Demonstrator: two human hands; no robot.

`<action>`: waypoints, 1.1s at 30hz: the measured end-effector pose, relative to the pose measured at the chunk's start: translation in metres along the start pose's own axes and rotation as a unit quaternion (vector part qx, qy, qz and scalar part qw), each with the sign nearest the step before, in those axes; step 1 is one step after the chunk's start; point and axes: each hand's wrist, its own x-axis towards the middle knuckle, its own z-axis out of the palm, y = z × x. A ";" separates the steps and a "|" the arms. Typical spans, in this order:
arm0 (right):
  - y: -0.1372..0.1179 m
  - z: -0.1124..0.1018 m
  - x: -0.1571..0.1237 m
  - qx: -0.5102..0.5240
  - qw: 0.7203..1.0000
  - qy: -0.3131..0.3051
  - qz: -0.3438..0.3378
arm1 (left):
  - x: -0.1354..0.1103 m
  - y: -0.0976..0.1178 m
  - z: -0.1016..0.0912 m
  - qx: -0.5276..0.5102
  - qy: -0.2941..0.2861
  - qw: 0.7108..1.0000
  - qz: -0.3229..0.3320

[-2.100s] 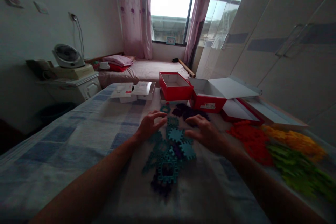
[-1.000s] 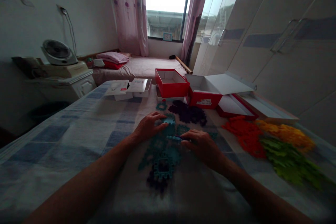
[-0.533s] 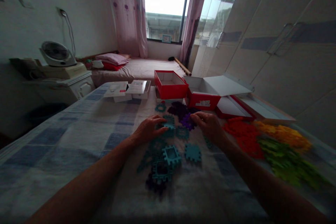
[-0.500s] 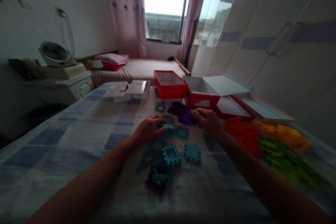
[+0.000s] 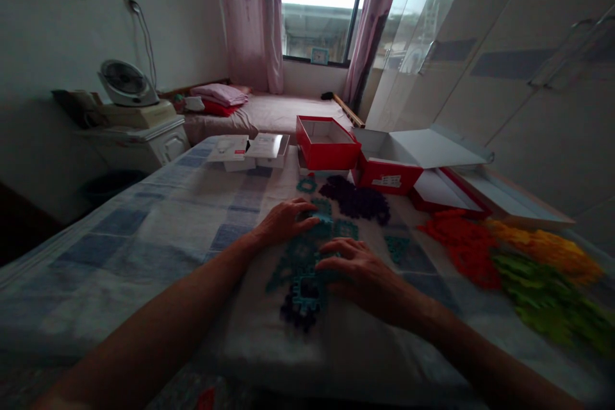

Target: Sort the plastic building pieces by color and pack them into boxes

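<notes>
My left hand (image 5: 284,223) rests on the cloth with thumb and fingertips closed about a teal interlocking block (image 5: 323,210) with notched edges. Nearer to me, my right hand (image 5: 358,272) hovers low over more teal pieces, its fingers bent and apart; it covers part of them, and nothing shows in its grip. A square teal frame (image 5: 306,291) lies in front of it, overlapping a dark purple piece (image 5: 298,319). Another teal piece (image 5: 346,229) sits between my hands and the dark purple pile (image 5: 358,198).
Piles of red pieces (image 5: 464,246), yellow pieces (image 5: 548,250) and green pieces (image 5: 548,295) lie to the right. Behind stand a red box (image 5: 329,150), a second open red box (image 5: 391,176) and white boxes (image 5: 269,154). One teal piece (image 5: 398,246) lies beside my right forearm.
My right hand has left the purple pile and come back toward me, over the teal pieces. My left hand stays at its teal block. The head view has shifted somewhat.
</notes>
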 end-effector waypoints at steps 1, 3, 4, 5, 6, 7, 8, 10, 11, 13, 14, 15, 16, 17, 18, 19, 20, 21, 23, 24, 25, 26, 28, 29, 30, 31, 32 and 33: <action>0.002 0.002 -0.002 -0.020 0.999 0.018 0.025 | 0.000 0.000 0.000 0.001 0.001 1.000 -0.001; 0.003 0.003 -0.007 -0.044 0.996 0.054 0.060 | 0.000 -0.001 0.001 0.001 0.001 1.000 -0.002; 0.000 0.003 -0.009 -0.045 0.996 0.060 0.057 | 0.000 -0.002 0.001 0.001 0.001 1.000 -0.002; -0.004 0.003 -0.011 -0.039 0.997 0.055 0.038 | 0.000 -0.003 0.002 0.001 0.003 1.000 -0.001; -0.010 0.003 -0.013 -0.031 0.999 0.038 0.011 | -0.001 -0.003 0.002 0.001 0.004 1.000 0.001; -0.017 0.004 -0.014 -0.027 0.999 0.015 -0.020 | -0.001 -0.003 0.002 0.001 0.005 1.000 0.003; -0.024 0.006 -0.015 -0.027 0.999 -0.005 -0.046 | -0.001 -0.003 0.002 0.001 0.007 1.000 0.005; -0.036 0.011 -0.013 -0.043 0.996 -0.028 -0.071 | -0.001 -0.002 0.001 0.000 0.006 1.000 0.006; -0.040 0.014 -0.011 -0.054 0.996 -0.029 -0.072 | -0.001 -0.001 0.001 0.000 0.004 1.000 0.005; -0.043 0.021 -0.007 -0.076 0.995 -0.019 -0.069 | -0.001 -0.001 0.000 0.001 0.003 1.000 0.002; -0.044 0.024 -0.005 -0.088 0.994 -0.011 -0.070 | -0.001 -0.001 0.000 0.002 0.002 1.000 0.001; -0.043 0.027 -0.003 -0.100 0.992 0.000 -0.075 | 0.000 -0.001 0.000 0.003 0.003 1.000 0.000; -0.043 0.030 -0.001 -0.112 0.990 0.012 -0.085 | 0.000 -0.001 0.000 0.004 0.004 1.000 0.000; -0.043 0.032 0.001 -0.125 0.987 0.023 -0.099 | 0.000 -0.002 0.000 0.004 0.005 1.000 0.000; -0.044 0.033 0.003 -0.139 0.983 0.032 -0.115 | 0.000 -0.002 0.001 0.005 0.006 1.000 -0.001; -0.044 0.034 0.004 -0.152 0.979 0.041 -0.132 | -0.001 -0.002 0.001 0.005 0.006 1.000 -0.001; -0.045 0.034 0.006 -0.164 0.975 0.048 -0.145 | -0.001 -0.002 0.001 0.005 0.006 1.000 0.000; -0.045 0.033 0.008 -0.172 0.972 0.055 -0.153 | -0.001 -0.002 0.001 0.005 0.007 1.000 0.000; -0.044 0.032 0.012 -0.176 0.970 0.071 -0.152 | -0.001 -0.002 0.001 0.003 0.006 1.000 0.003; -0.042 0.031 0.014 -0.171 0.971 0.083 -0.144 | -0.001 -0.002 0.000 0.002 0.005 1.000 0.003; -0.040 0.031 0.017 -0.164 0.973 0.094 -0.134 | -0.001 -0.001 0.000 0.002 0.006 1.000 0.002; -0.037 0.031 0.019 -0.156 0.974 0.105 -0.125 | -0.001 -0.001 0.000 0.004 0.006 1.000 0.001; -0.031 0.033 0.024 -0.138 0.977 0.124 -0.109 | 0.000 -0.001 0.000 0.009 0.006 1.000 -0.002; -0.029 0.034 0.026 -0.129 0.978 0.134 -0.099 | 0.000 -0.001 0.000 0.011 0.006 1.000 -0.001; -0.027 0.036 0.028 -0.121 0.978 0.147 -0.088 | 0.000 -0.001 0.001 0.012 0.005 1.000 -0.001; -0.026 0.037 0.030 -0.111 0.977 0.164 -0.076 | 0.000 -0.002 0.001 0.012 0.005 1.000 -0.001; -0.025 0.037 0.032 -0.099 0.976 0.184 -0.061 | -0.001 -0.002 0.002 0.011 0.004 1.000 0.000; -0.025 0.037 0.033 -0.083 0.974 0.204 -0.043 | -0.001 -0.003 0.002 0.010 0.004 1.000 0.000</action>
